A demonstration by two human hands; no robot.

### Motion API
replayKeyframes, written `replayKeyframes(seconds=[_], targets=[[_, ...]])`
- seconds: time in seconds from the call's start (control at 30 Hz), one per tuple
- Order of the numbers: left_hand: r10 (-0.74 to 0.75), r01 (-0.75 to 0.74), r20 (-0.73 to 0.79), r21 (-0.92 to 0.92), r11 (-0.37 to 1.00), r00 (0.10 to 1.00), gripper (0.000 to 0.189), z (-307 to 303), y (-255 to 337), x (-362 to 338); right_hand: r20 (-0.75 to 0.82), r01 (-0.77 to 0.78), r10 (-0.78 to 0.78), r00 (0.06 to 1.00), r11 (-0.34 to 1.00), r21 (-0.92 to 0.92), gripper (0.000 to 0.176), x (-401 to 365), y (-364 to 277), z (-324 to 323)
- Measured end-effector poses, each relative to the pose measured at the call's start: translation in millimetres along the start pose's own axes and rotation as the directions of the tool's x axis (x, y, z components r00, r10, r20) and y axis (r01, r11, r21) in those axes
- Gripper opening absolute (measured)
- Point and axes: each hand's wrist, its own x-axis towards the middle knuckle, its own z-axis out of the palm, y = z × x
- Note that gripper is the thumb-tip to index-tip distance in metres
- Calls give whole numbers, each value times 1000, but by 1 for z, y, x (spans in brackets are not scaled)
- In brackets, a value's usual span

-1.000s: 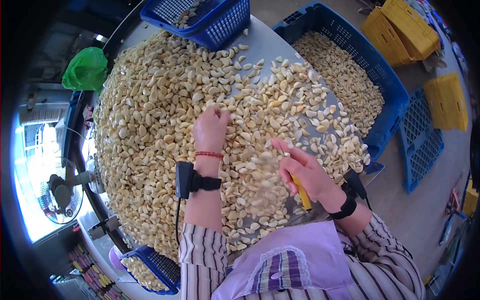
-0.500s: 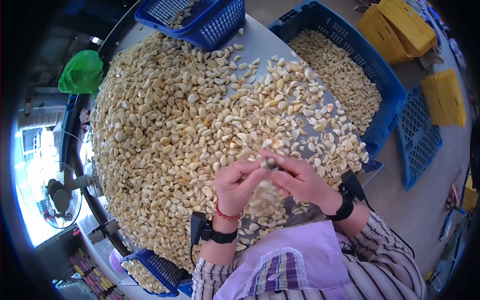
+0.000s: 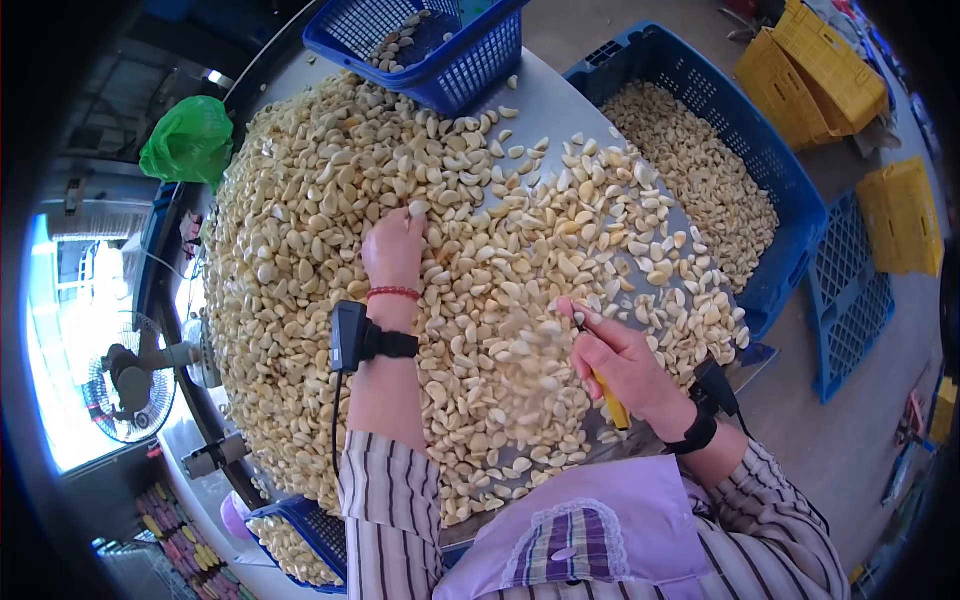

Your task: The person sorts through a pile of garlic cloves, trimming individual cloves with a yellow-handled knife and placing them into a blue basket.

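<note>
A broad heap of pale peeled garlic cloves [image 3: 300, 230] covers the metal table. My left hand [image 3: 393, 248] reaches into the heap at its upper middle, fingers closed at a whitish clove [image 3: 418, 208] by the fingertips. Nearer the right side, my right hand [image 3: 620, 362] is wrapped round a small knife with a yellow handle [image 3: 611, 402]. Its dark blade end shows near the thumb, where a small pale piece sits at the fingertips. Cloves lie below and around both hands.
A blue basket [image 3: 460, 70] with a few cloves stands at the table's top edge. To the right is a large blue crate [image 3: 790, 240] of cloves. Yellow crates [image 3: 900, 215], a blue lattice panel [image 3: 850, 290], a green bag [image 3: 188, 140] and a fan [image 3: 130, 385] surround the table.
My hands have parted. The left one has moved up and left into the heap, while the right one has moved slightly right and down, and the yellow handle now shows.
</note>
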Motion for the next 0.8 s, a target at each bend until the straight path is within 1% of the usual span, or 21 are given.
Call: replayKeyframes(seconds=[0.03,0.07,0.1,0.13,0.2,0.23,0.27,0.3,0.33,0.37,0.4,0.43,0.47,0.5,0.53,0.57,0.6,0.67,0.7,0.73,0.8], targets=[[-22,26,24,-189,982,999,26,0,-3,-3,-16,-9,10,1000,1000,17,47,-1,-2,0],[-31,50,56,-372,927,998,25,0,-3,-7,-39,-17,18,999,999,36,46,-1,-3,-1],[-29,62,62,-652,756,998,22,1,-1,-17,-52,-16,18,999,999,41,46,-2,-2,-3],[-25,68,74,-653,754,997,22,1,1,-30,-70,-13,15,997,1000,26,47,-3,0,-6],[-32,155,162,-842,516,986,22,-5,6,-55,-87,-12,13,996,1000,8,49,-3,1,-6],[15,144,159,-927,346,987,20,-18,21,-73,-71,-10,8,997,1000,-29,51,-4,-1,-3],[15,146,161,-928,343,987,20,-18,24,-89,-56,-6,2,998,998,-68,54,-6,-1,0],[56,117,142,-941,318,988,16,-18,26,-104,-16,24,-26,1000,995,-96,59,-6,0,2],[95,88,120,-953,291,988,13,-19,29,-118,-18,21,-23,1000,995,-102,59,-9,-2,7],[94,86,116,-955,282,989,13,-20,36,-132,7,24,-23,1000,987,-158,60,-11,-6,12],[129,61,92,-971,231,987,11,-22,44,-144,32,28,-22,999,977,-213,60,-12,-8,18],[161,36,66,-983,179,985,10,-26,50,-155,61,72,-59,996,969,-238,63,-12,-3,20],[158,35,62,-984,173,986,10,-31,53,-163,63,71,-57,996,967,-245,63,-14,-4,24],[103,241,244,-970,34,964,9,-36,55,-173,76,59,-41,996,967,-249,63,-16,-5,27],[75,427,421,-897,-114,904,10,-43,59,-181,90,48,-26,996,967,-252,64,-19,-7,28],[-82,458,507,-827,-327,858,10,-51,69,-184,81,25,-7,997,976,-217,62,-22,-8,25],[-81,453,504,-828,-331,860,10,-47,61,-187,83,28,-10,997,975,-222,62,-24,-10,21],[140,414,413,-706,-574,900,15,-36,29,-190,-39,101,-101,994,995,-24,59,-26,-12,9],[105,395,408,-736,-550,907,23,-40,27,-190,-106,116,-118,987,993,-27,60,-28,-15,2],[113,399,409,-731,-554,906,23,-45,31,-192,-114,117,-120,986,993,-32,60,-29,-17,-5],[-102,404,447,-869,-287,889,31,-56,41,-196,-187,197,-185,965,979,50,60,-34,-21,-17]])
